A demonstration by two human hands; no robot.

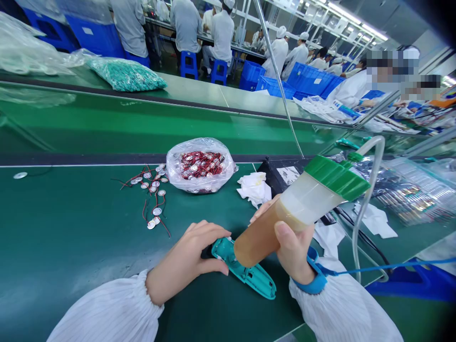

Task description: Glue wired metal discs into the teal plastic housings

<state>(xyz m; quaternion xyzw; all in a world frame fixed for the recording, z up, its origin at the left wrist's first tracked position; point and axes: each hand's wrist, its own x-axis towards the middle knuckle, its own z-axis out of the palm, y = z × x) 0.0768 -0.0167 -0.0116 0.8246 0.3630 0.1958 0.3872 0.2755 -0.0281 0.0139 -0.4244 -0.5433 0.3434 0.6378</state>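
Observation:
My left hand (194,256) grips the upper end of a teal plastic housing half (254,278) between thumb and fingers. The housing lies tilted on the green work surface with its hollow side up. My right hand (294,247) is wrapped round a large dispensing syringe (263,232) of amber-brown fluid, with a green cap (337,175) and a clear air hose (368,190). The syringe slants down to the left over the housing. Its lower end hides part of the housing, and I cannot see its tip.
A clear bag of red-wired metal discs (201,166) stands at the back, with loose wired discs (155,199) to its left. Crumpled white tissues (254,187), a black box (274,173) and bagged metal parts (416,194) lie right. Beyond runs a green conveyor (142,123); people work farther back.

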